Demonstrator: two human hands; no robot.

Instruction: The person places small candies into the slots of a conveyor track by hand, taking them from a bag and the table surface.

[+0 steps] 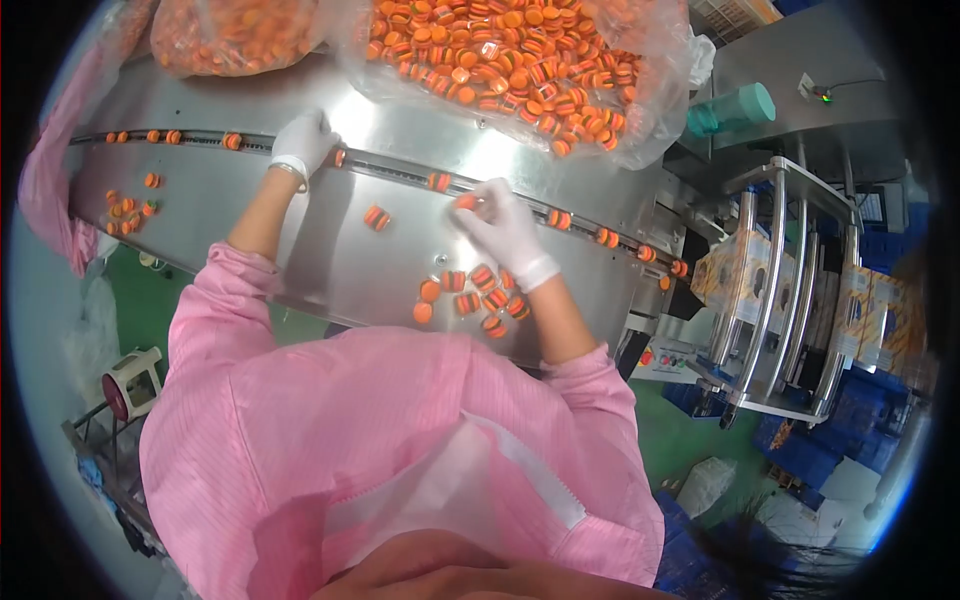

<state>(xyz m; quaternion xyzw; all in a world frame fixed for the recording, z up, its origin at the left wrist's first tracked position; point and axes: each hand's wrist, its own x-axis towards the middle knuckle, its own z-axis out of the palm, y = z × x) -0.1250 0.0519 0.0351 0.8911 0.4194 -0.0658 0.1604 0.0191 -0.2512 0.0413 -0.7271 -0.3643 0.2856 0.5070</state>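
Observation:
Gloved in white, my right hand (503,228) pinches a round orange burger-shaped piece (466,202) just on my side of the narrow conveyor channel (385,168). My left hand (303,142), also gloved, is over the channel with its fingers bent together; whatever they hold is hidden. Beside its fingertips a burger-shaped piece sits in the channel. More pieces with orange ends and red and green layers stand spaced along it. One loose piece (377,217) lies between my hands. A cluster of pieces (487,290) lies on the metal table (350,270) below my right hand.
A large open clear bag (650,120) full of the pieces lies beyond the channel, with another filled bag (235,40) at its left. A small pile (128,213) sits at the table's left end. Right are a metal-framed machine (780,290) and a teal bottle (735,108).

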